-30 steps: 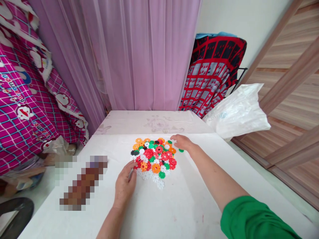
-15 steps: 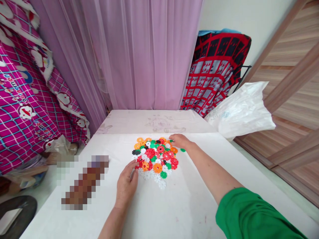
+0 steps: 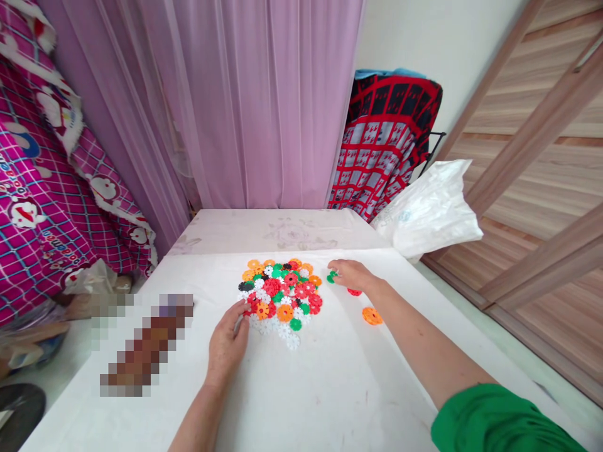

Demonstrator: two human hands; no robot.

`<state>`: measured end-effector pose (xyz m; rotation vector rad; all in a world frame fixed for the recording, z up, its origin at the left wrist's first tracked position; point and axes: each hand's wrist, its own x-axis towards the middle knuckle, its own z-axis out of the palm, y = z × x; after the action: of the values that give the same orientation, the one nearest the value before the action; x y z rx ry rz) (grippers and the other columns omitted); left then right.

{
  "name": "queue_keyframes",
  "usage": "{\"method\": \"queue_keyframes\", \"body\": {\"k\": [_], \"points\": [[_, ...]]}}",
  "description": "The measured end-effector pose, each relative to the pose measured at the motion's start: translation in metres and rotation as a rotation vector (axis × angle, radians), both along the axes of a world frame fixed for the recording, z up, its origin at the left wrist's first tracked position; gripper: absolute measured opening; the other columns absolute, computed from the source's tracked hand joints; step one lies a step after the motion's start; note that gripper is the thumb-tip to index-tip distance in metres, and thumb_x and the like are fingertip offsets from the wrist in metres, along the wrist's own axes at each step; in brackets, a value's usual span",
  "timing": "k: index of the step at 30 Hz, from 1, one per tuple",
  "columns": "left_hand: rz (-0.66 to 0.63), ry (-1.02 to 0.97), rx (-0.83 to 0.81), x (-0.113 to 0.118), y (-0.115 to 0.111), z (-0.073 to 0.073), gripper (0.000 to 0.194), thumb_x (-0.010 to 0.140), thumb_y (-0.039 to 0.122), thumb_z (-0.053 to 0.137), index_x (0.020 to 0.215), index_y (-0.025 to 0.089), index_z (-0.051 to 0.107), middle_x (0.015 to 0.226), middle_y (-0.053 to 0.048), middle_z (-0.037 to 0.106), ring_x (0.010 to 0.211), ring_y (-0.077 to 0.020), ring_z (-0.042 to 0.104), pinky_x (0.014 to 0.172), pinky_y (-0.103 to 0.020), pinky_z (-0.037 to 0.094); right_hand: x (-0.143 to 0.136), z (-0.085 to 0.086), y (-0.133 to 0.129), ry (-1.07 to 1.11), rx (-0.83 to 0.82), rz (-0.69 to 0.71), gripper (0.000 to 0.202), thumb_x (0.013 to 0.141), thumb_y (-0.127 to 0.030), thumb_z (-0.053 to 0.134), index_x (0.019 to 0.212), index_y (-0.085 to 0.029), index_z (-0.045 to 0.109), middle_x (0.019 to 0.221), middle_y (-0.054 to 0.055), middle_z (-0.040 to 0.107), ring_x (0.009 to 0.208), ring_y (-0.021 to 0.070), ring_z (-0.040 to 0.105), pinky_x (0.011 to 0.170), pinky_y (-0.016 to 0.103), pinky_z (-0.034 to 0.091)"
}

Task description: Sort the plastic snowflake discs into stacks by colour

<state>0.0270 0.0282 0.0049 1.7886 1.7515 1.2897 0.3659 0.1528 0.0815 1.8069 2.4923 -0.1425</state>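
- Flower-shaped discs: low, loose heap in the middle of the worktop, between the two hands.
- Right hand, right of the heap: fingers bent down at a green disc. From where I stand, cannot tell whether the grip has closed on it.
- Left hand, at the heap's left edge: grip loosely curled, tips against red pieces; cannot tell if any is held.
- Risk: a red disc, partly hidden by the right wrist, and an orange disc beside the forearm could be dragged by a low sweep. Thin pieces may slip from fingertips; left-hand pressure could spread the heap.
- Look: flat, round, notched rims; red, orange, green, black, white. White discs nearly vanish against the pale surface.
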Motion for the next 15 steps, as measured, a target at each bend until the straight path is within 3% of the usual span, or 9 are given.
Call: {"method": "queue_keyframes", "body": {"k": [15], "points": [[0.007, -0.017, -0.013, 0.0004, -0.0017, -0.0001, 0.034, 0.085, 0.039, 0.046, 0.107, 0.025, 0.068, 0.124, -0.005, 0.066, 0.115, -0.0207, 0.061, 0.102, -0.037, 0.046, -0.0057, -0.0079, 0.0007, -0.067, -0.014, 0.049, 0.04, 0.078, -0.02, 0.053, 0.116, -0.023, 0.064, 0.119, 0.006, 0.065, 0.106, 0.0204, 0.06, 0.081, 0.026, 0.043]]}}
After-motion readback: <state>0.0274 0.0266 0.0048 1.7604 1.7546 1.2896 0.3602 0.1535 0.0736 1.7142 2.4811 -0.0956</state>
